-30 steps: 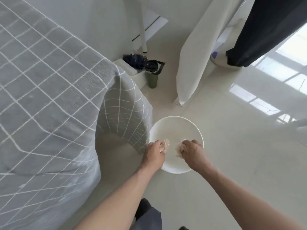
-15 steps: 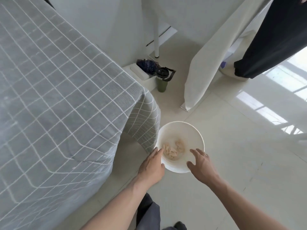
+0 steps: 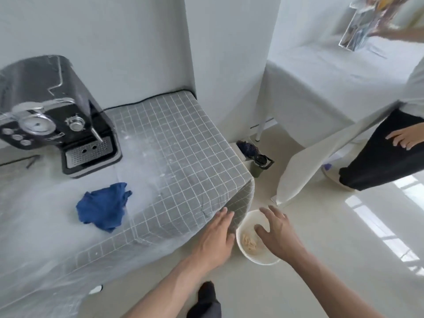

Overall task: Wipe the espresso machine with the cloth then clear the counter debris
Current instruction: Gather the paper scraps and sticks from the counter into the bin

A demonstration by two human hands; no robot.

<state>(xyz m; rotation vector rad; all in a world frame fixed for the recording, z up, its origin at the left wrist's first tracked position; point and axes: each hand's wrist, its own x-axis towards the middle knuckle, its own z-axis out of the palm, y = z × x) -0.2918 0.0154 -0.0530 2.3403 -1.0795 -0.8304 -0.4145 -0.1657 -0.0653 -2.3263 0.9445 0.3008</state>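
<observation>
head view: risk is the right hand (image 3: 278,235), spread above the white bowl (image 3: 246,254), clipping its rim and tipping the debris (image 3: 249,241) onto the floor. both hands are empty with fingers straight; the left hand (image 3: 216,237) sits at the counter (image 3: 174,143) corner, just beside the bowl. blue cloth (image 3: 102,206) lies crumpled on the counter, in front of the espresso machine (image 3: 52,111), apart from it. the machine is black and chrome, blurred.

Espresso machine (image 3: 54,115) up at ten o'clock on the counter (image 3: 174,143). Cloth (image 3: 103,206) just before it. Bin (image 3: 257,239) on the floor at four o'clock, debris (image 3: 249,241) inside.
</observation>
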